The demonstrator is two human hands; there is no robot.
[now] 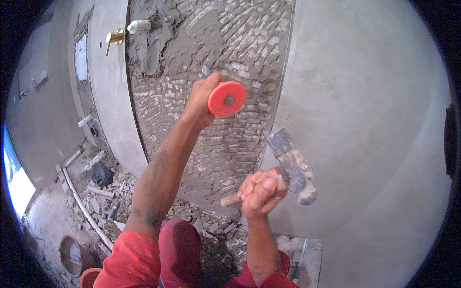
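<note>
**Chisel on the wall, hammer drawn back below it**

Left hand [200, 103] wrapped tight around a chisel [207, 72], fingers closed just behind its round orange hand guard [227, 99]; steel tip pressed into the rough mortar patch [211, 57] of the wall. Long axis running from the guard up and left into the wall. Down and right of the guard, well apart: right hand [259, 192], fingers clenched on the wooden handle of a club hammer [293, 168], head raised toward the guard. Rubble [211, 230] on the floor below the guard.
</note>
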